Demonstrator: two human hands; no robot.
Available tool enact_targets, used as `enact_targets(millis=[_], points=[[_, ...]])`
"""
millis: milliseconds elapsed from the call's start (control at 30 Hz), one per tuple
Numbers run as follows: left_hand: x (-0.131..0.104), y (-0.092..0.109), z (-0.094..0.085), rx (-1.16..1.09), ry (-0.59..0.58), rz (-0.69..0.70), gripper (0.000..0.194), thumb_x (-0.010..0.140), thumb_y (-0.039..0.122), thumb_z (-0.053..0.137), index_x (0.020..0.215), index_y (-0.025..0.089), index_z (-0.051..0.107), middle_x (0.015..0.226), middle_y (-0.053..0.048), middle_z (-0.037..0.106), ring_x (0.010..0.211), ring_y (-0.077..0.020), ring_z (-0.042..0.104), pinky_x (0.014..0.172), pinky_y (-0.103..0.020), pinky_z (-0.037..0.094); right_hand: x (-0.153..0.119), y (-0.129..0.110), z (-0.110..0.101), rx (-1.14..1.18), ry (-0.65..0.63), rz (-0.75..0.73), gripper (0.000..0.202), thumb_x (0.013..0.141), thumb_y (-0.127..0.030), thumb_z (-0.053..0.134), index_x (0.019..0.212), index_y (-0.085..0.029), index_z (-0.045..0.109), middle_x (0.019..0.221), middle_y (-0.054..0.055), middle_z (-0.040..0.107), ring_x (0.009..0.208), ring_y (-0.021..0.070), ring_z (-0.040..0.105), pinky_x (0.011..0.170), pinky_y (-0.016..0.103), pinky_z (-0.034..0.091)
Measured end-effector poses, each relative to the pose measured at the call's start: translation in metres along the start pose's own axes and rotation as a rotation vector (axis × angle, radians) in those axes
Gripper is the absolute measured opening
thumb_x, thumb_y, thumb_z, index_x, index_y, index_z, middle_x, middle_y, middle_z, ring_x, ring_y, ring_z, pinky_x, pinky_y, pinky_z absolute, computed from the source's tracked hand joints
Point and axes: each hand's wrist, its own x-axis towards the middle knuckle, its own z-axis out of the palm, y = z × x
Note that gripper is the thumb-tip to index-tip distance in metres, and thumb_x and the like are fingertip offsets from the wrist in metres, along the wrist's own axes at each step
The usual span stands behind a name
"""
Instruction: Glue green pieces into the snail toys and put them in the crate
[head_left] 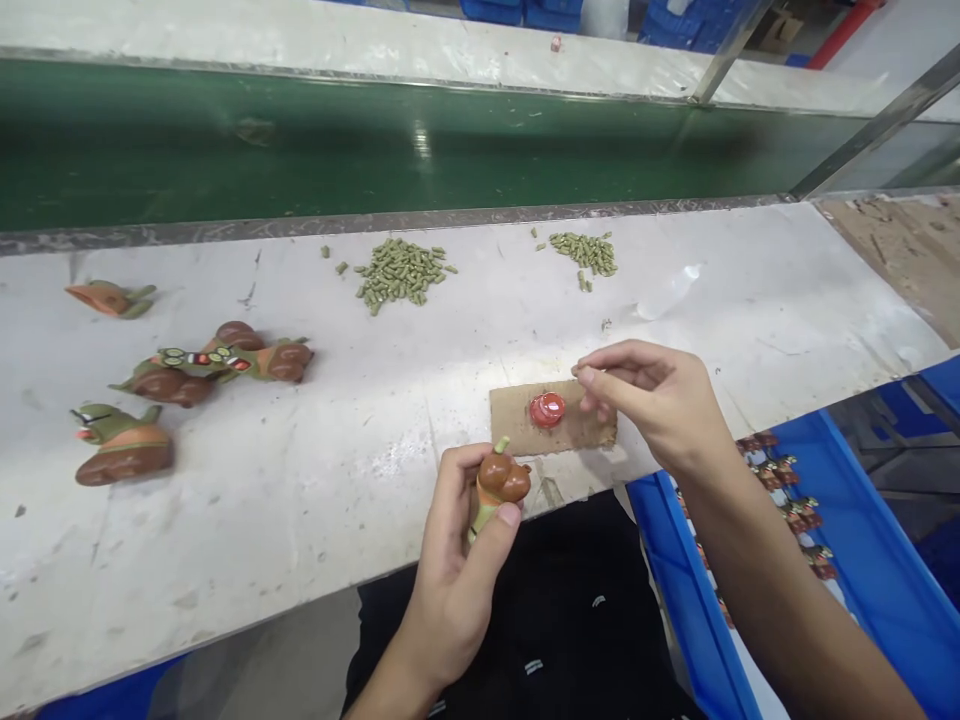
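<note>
While our left hand (461, 560) grips a small painted figure (504, 482) just over the near edge of the counter (337, 500), our right hand (656, 400) pinches a tiny piece (576, 370) between thumb and forefinger. The held figure shows smooth, rounded brown lobes, an orange band and a green stub at the top; our fingers cover part of its lower body. What the tiny piece is, we cannot make out.

Below the right fingers lies one flat rectangle of brown cardboard (510, 425), bearing one glossy, wet-looking red blob (547, 409). Farther back we see two heaps of short green pellets, a larger left heap (401, 272) and a smaller right heap (589, 252), too many to count, with two stray pellets left of each. One crumpled, see-through plastic piece (670, 292) rests to their right, its outline faint.

On our left, one figure (124, 448) lies nearest us; behind it a touching cluster (225, 365) shows three brown rounded parts, overlapping so that we cannot count the figures surely. Beyond sits one green piece with a hollow orange mouth (112, 298). Our right forearm hides part of a blue plastic tray (877, 560) holding more figures.
</note>
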Motion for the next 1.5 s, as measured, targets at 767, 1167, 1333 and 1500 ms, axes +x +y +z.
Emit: enact_targets(millis=[767, 1167, 1333, 1500], points=[[0.001, 0.001, -0.001, 0.031, -0.033, 0.044, 0.013, 0.119, 0.042, 0.069, 0.124, 0.030, 0.068, 0.113, -0.004, 0.066, 0.108, -0.0255, 0.062, 0.100, -0.039, 0.050, -0.025, 0.003, 0.014, -0.339, 0.012, -0.222, 0.012, 0.100, -0.024, 0.087, 0.090, -0.025, 0.092, 0.081, 0.001, 0.079, 0.066, 0.0161, 0.064, 0.060, 0.030, 0.052], [0.007, 0.010, -0.002, 0.033, -0.076, 0.061, 0.013, 0.117, 0.041, 0.075, 0.117, 0.028, 0.079, 0.109, -0.003, 0.071, 0.100, -0.0203, 0.067, 0.093, -0.029, 0.057, -0.048, -0.003, 0.020, 0.011, 0.041, -0.047, 0.005, 0.102, -0.030, 0.094, 0.097, -0.029, 0.094, 0.083, 0.001, 0.087, 0.069, 0.0187, 0.081, 0.064, 0.028, 0.069], [0.010, 0.013, -0.004, -0.038, -0.095, 0.042, 0.009, 0.114, 0.037, 0.081, 0.121, 0.032, 0.083, 0.110, 0.001, 0.078, 0.101, -0.0146, 0.073, 0.096, -0.020, 0.060, -0.064, 0.012, 0.031, 0.251, -0.054, 0.066, 0.004, 0.102, -0.033, 0.096, 0.101, -0.030, 0.095, 0.105, 0.004, 0.092, 0.097, 0.0221, 0.090, 0.091, 0.029, 0.075], [0.009, 0.016, -0.004, -0.103, -0.139, 0.004, 0.017, 0.111, 0.028, 0.085, 0.125, 0.036, 0.087, 0.119, 0.002, 0.082, 0.114, -0.0136, 0.079, 0.104, -0.017, 0.062, -0.073, 0.022, 0.040, 0.344, -0.077, 0.090, 0.002, 0.104, -0.032, 0.096, 0.105, -0.033, 0.095, 0.111, 0.001, 0.092, 0.106, 0.0214, 0.090, 0.097, 0.028, 0.075]])
